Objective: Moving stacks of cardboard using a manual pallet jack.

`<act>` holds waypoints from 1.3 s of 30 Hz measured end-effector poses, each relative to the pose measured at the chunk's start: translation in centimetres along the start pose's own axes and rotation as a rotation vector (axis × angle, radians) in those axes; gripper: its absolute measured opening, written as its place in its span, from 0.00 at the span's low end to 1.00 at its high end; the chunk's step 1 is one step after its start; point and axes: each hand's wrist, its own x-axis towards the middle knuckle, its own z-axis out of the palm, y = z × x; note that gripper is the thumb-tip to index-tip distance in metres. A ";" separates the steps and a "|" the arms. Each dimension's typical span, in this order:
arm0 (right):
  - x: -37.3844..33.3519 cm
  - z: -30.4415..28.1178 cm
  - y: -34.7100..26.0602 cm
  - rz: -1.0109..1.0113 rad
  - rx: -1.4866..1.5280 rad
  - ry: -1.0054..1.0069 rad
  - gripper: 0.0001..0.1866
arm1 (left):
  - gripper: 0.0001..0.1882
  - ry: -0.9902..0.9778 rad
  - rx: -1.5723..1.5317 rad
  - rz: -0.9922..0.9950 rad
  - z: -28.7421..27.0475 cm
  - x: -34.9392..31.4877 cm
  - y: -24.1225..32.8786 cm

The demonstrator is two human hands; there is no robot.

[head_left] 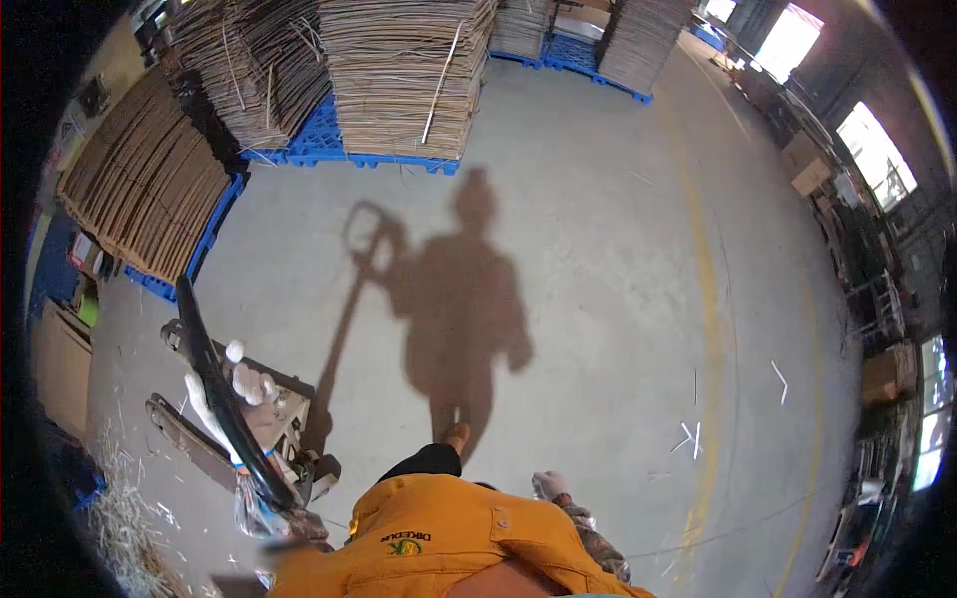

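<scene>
My left hand (253, 385), in a white glove, is closed around the black looped handle (219, 389) of a hand pallet truck (291, 414). The handle's bar crosses in front of the hand and hides part of the grip. Clear plastic with a blue edge covers my left forearm. Beyond the handle, low on the floor, are the truck's two forks. Down at my right side hangs my right hand (548, 485), also gloved, its fingers loosely curled with nothing visible in them. A patterned sleeve covers that arm.
Tall stacks of flat cardboard (404, 80) stand on blue pallets (319, 140) ahead and left. Another stack (145, 184) leans at the left. Paper-like shreds (125, 498) litter the lower left floor; white strips (688, 439) lie near a yellow line (710, 329). Cluttered shelving lines the right wall.
</scene>
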 end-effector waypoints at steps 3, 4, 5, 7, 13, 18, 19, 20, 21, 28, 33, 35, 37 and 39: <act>0.9 -3.3 -0.5 -0.025 -0.019 0.073 0.15 | 0.28 0.107 0.051 0.014 0.3 1.2 -2.3; 1.2 -4.4 -1.0 -0.027 0.028 0.103 0.17 | 0.28 0.125 0.057 -0.035 -0.2 1.6 -3.2; 1.6 -5.0 -1.2 -0.025 0.021 0.093 0.17 | 0.29 0.183 0.068 -0.038 1.4 1.9 -3.8; 2.1 -5.8 -1.4 -0.149 -0.068 0.063 0.15 | 0.34 0.328 0.079 -0.065 3.7 2.5 -4.7; 6.5 -11.2 -5.1 0.003 0.156 0.006 0.12 | 0.29 0.440 0.316 -0.040 8.1 2.1 -6.8; 9.1 -17.1 -11.1 -0.030 -0.018 0.071 0.11 | 0.26 0.475 0.498 -0.086 10.6 1.0 -8.8; 12.4 -19.8 -9.5 0.026 0.075 -0.003 0.11 | 0.26 0.491 0.569 -0.065 11.8 0.1 -8.6; 14.6 -21.6 -8.5 0.085 0.181 -0.054 0.12 | 0.26 0.493 0.629 -0.062 12.2 -0.1 -9.0; 15.0 -21.7 -9.6 0.086 0.178 -0.068 0.12 | 0.27 0.509 0.598 -0.143 12.3 -0.6 -9.3; 15.3 -25.0 -19.4 -0.132 0.143 0.096 0.13 | 0.28 0.495 0.590 -0.052 15.3 2.7 -14.6; 16.5 -23.4 -26.1 -0.281 0.127 0.048 0.13 | 0.25 0.549 0.486 0.053 15.5 8.3 -19.4; 17.0 -21.7 -26.7 -0.280 0.187 -0.056 0.13 | 0.24 0.635 0.479 0.015 17.5 8.9 -18.8; 16.9 -20.0 -25.8 -0.272 0.160 -0.138 0.12 | 0.22 0.559 0.441 0.099 18.3 9.0 -18.4; 17.3 -20.2 -24.1 -0.122 -0.035 -0.121 0.14 | 0.21 0.555 0.481 0.148 17.7 9.8 -19.5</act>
